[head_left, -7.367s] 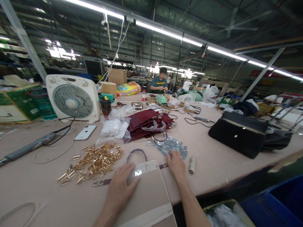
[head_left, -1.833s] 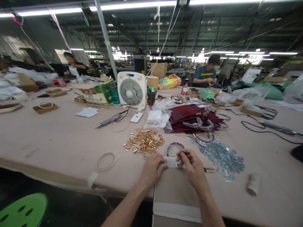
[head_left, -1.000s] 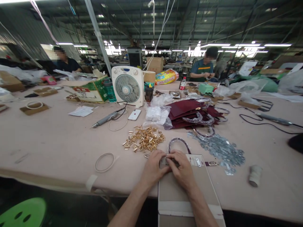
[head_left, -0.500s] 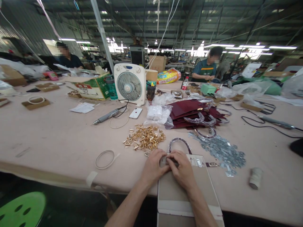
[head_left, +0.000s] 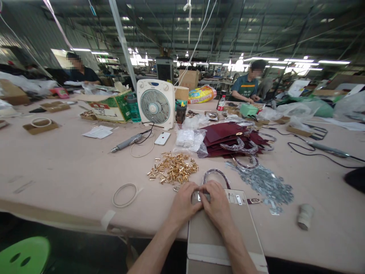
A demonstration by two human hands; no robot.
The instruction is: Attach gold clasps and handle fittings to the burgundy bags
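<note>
A beige-lined bag panel lies in front of me and hangs over the table edge. My left hand is closed at its top left corner, fingers curled over the upper edge and thumb on the face. Close beside it, my right hand is closed on the same top edge, thumb bent inward. Between the thumbs shows a small silver plate, partly covered by fingers. Another metal plate sits in the panel's top right. A plastic-wrapped maroon handle arches behind, and a maroon strap with a gold buckle sticks out right.
Gold fasteners are heaped behind my hands, with loose grey metal plates to the right. Maroon bag pieces, a fan, a phone, an electric screwdriver and a tape ring lie around. Two people sit across.
The whole view has shifted slightly. Both hands stay at the panel's top edge, with the silver plate between them a little more visible. The person at the far right has lowered their hands.
</note>
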